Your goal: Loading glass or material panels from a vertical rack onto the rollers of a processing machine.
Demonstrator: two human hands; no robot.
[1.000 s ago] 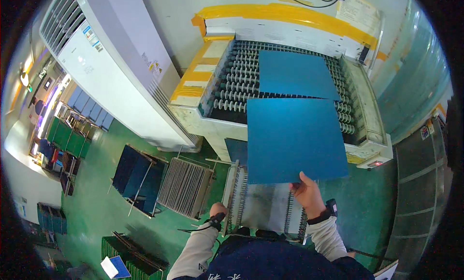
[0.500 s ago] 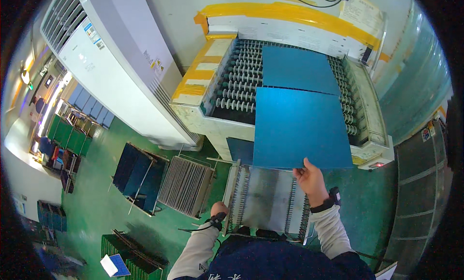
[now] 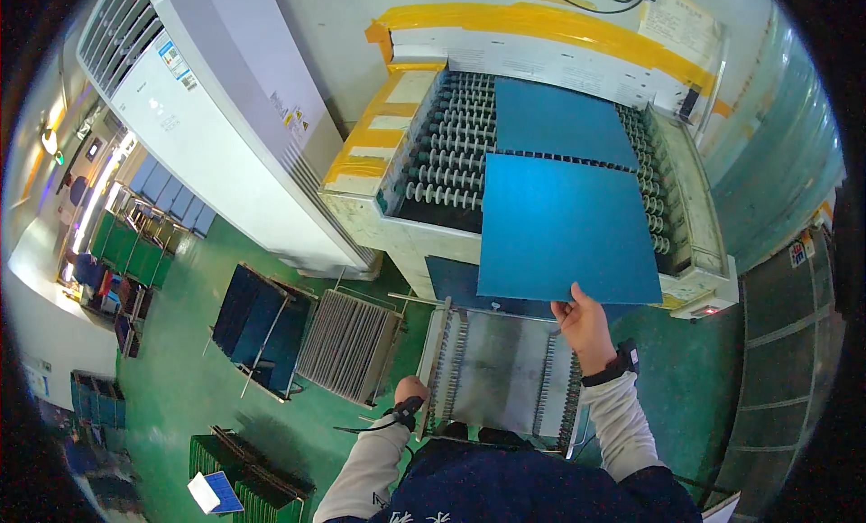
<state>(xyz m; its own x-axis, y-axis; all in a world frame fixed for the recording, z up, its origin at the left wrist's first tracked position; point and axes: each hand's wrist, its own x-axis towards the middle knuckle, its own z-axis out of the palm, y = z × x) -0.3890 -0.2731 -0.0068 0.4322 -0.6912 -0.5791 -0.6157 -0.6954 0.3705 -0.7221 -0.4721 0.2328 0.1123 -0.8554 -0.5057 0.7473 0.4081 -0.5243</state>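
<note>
My right hand [image 3: 586,329] pinches the near edge of a flat blue panel [image 3: 570,230], thumb on top. The panel's far part lies over the near end of a roller conveyor [image 3: 444,180]; its near edge overhangs the front. Beyond it, a second blue panel [image 3: 566,121] rests flat on the rollers, with a narrow gap between the two. At the left side of a slotted metal rack [image 3: 501,365], my left hand [image 3: 410,390] is closed against the frame, its fingers mostly hidden. Behind the rack, a darker panel [image 3: 451,281] shows below the held one.
Left of the rack on the green floor stand another slotted rack [image 3: 350,347] and a rack of dark panels [image 3: 262,329]. A stack of green boards [image 3: 244,478] sits at the lower left. A tall white air conditioner [image 3: 225,117] flanks the conveyor; a grey cabinet [image 3: 785,351] is at right.
The far panel has moved slightly away along the rollers, and a gap now shows between the panels. My right hand has shifted the near panel slightly forward. My left hand stays put.
</note>
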